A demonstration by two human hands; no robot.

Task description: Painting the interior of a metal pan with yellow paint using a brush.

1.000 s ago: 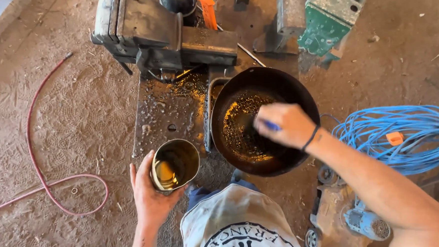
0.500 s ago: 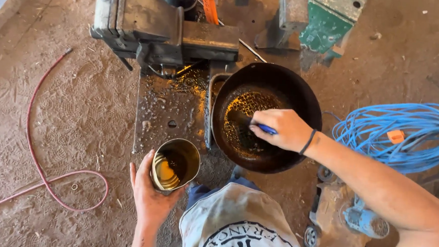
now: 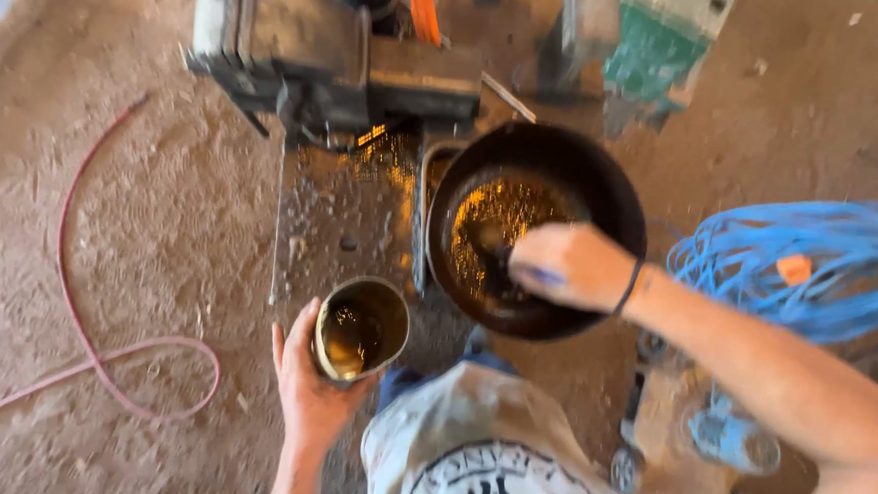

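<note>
My left hand grips a round metal can with dark oily liquid in it, held just above the dirt floor. My right hand reaches into a large black round pan with a rusty, wet bottom. It is closed around a blue-handled tool, probably a brush, whose tip is hidden inside the pan. A dark band sits on that wrist. The view is blurred.
A wet metal plate lies left of the pan. Dark machinery stands behind it, a green machine part farther right. A blue coiled cable lies at right, a pink hose at left. My knee in stained cloth is below.
My right hand has moved a little inside the pan, toward its near left side. The can in my left hand stays where it was. The camera has shifted slightly.
</note>
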